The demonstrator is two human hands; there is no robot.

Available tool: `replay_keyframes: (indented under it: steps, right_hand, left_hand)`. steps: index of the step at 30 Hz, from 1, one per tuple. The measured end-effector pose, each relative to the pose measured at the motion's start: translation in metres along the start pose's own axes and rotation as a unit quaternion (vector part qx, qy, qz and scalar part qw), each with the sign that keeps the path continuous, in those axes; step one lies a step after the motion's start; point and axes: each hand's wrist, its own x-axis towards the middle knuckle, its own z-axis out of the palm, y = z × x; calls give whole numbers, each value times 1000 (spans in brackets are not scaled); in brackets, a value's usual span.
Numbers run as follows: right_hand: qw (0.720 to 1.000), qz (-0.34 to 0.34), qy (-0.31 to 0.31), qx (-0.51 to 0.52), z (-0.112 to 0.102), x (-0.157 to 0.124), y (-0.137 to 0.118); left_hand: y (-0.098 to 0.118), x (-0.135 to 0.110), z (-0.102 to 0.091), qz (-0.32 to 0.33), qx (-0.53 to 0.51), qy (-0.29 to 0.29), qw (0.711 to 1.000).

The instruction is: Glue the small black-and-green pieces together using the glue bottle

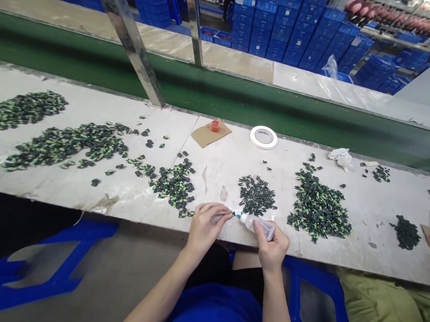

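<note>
My left hand pinches a small dark green-and-black plastic part between thumb and fingertips at the table's front edge. A clear squeeze bottle with a white shoulder and a thin blue tip lies sideways in my right hand. Its tip points left, at or very close to the small part; whether they touch I cannot tell. Just beyond the bottle is a pile of small dark oblong pieces. Left of my left hand lies a heap of similar green-and-black parts.
Larger heaps of green-and-black parts lie at the left and right. Toward the back are a red-filled cup on cardboard, a tape roll and crumpled tissue. A metal post rises behind. Blue stools stand below.
</note>
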Motion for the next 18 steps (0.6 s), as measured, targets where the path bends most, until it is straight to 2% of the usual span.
replay_keyframes:
  steps: [18]
  right_hand:
    - [1000, 22, -9, 20, -1, 1, 1]
  left_hand:
    - [-1, 0, 0, -6, -7, -4, 1000]
